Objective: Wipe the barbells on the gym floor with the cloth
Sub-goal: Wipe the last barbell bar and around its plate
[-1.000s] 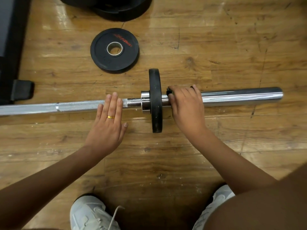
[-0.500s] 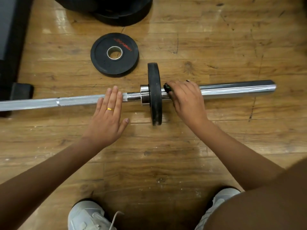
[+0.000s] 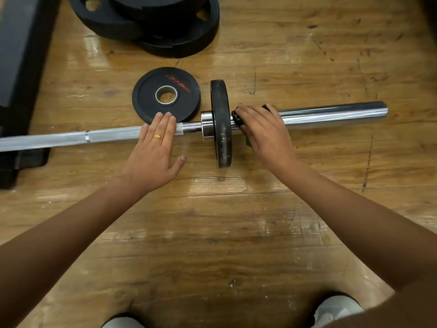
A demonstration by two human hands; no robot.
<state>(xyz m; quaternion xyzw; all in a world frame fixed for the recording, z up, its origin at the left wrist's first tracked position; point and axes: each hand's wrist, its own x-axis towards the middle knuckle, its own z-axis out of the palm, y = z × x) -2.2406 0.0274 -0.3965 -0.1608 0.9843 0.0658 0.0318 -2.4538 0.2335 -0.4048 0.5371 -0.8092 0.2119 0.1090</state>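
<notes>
Two grips on one barbell (image 3: pixel 331 114) lying across the wooden floor (image 3: pixel 236 221). Flat on the knurled shaft, left grip (image 3: pixel 153 150), fingers straight and pressing. Curled over a dark cloth (image 3: pixel 237 116) on the chrome sleeve, right grip (image 3: pixel 264 131), just beside the mounted plate (image 3: pixel 221 138). Red writing on the loose plate (image 3: pixel 149 100) behind the shaft, too blurred to read. Stack of black plates (image 3: pixel 146 22) farther back; dark equipment (image 3: pixel 19 55) at the left edge of the floor; white shoes (image 3: pixel 335 306) nearest.

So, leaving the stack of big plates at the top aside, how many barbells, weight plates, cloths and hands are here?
barbell: 1
weight plates: 2, plate on the bar and flat plate
cloth: 1
hands: 2, left hand and right hand
Total: 6
</notes>
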